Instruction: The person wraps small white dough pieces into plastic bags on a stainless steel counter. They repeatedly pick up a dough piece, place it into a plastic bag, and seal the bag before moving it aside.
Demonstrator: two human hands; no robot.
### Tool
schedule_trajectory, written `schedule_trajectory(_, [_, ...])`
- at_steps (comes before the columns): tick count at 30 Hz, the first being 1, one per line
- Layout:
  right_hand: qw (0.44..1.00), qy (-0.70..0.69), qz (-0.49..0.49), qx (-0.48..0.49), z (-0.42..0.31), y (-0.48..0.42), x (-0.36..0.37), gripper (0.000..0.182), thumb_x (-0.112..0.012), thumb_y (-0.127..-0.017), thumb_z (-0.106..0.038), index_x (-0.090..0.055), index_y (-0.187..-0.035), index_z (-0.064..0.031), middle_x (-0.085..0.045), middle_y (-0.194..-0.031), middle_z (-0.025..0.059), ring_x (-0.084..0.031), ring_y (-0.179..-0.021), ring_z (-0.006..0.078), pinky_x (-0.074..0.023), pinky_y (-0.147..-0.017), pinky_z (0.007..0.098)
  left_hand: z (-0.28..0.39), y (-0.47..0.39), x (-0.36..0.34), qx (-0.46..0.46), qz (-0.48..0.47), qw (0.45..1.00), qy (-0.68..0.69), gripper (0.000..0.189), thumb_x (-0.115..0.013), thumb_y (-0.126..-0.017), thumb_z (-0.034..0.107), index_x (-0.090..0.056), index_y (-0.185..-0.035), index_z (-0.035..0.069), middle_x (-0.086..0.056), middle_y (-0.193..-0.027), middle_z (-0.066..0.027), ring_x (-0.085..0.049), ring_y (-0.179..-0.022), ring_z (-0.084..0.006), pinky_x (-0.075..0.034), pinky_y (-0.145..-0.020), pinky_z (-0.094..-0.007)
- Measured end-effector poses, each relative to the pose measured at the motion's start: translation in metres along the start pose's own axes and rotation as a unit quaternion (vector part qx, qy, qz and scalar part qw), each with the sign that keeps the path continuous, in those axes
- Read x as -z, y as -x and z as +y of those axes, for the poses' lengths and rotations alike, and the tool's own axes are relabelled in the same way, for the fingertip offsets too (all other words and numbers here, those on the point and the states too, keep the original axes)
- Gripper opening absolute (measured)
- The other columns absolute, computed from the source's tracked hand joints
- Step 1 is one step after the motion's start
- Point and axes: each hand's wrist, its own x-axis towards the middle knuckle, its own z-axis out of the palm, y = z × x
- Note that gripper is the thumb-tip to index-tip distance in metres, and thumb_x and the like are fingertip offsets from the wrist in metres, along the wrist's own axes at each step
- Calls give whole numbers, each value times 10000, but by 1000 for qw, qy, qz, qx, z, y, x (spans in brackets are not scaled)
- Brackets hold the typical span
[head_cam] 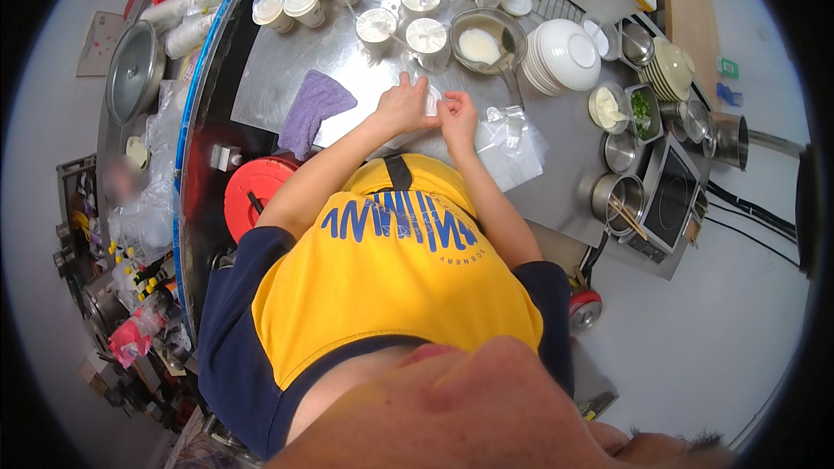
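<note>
My left hand point(407, 106) is curled over a small white lidded cup point(432, 103) at the near part of the steel worktop point(260, 88). On its other side, my right hand point(459, 118) has thumb and fingertips pinched at the rim. Fingers hide most of the cup. Clear plastic film seems to lie under both wrists. To the left lies a crumpled purple towel point(315, 107). Clear plastic bags point(511, 153) rest right of my right hand. Several cups wrapped in clear plastic point(427, 37) stand just beyond my hands.
Lidded paper cups point(303, 1) group at back left. A metal pan of white liquid point(482, 42) stands beside stacked white bowls point(568, 55). Rightward are a tray of chopped greens point(642, 114), an induction cooker point(674, 189) and a pot with chopsticks point(616, 198). A red lid point(254, 182) is by my left arm.
</note>
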Motion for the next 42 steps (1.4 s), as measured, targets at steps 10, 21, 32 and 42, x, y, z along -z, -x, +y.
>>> schedule_trajectory(10, [998,18,-58,16,20,-23,-5,106,-598,-845,-58,-620,-929,1,-576,-733,-4,-500,-644,58,-399,-579,209,-44,-4,-29,49,42,971,230,355,-508,-919,258,-553,-1222,77,-586,-1028,-205,-614,-924,-342,-504,-760,-437])
schedule_trajectory(21, [996,1,-81,-34,16,-31,-12,84,-605,-856,-96,-615,-898,-24,-575,-714,-15,-486,-623,49,-372,-548,214,-61,-9,-49,-55,134,961,234,314,-450,-905,88,-625,-1166,103,-575,-970,-143,-647,-664,-197,-514,-534,-307])
schedule_trajectory(32, [976,-125,-84,-154,2,-25,-9,90,-619,-843,-127,-610,-879,-44,-598,-724,26,-527,-626,81,-375,-498,233,-54,-12,-26,89,-61,886,450,347,-420,-916,100,-610,-1205,74,-638,-885,-66,-610,-667,-116,-515,-550,-249])
schedule_trajectory(42, [961,-144,-117,-205,16,-19,4,181,-623,-896,-243,-532,-900,-86,-611,-757,56,-571,-566,120,-498,-477,263,-52,9,-43,162,-21,787,595,324,-463,-980,243,-504,-1263,89,-610,-994,-53,-577,-707,-89,-491,-565,-214])
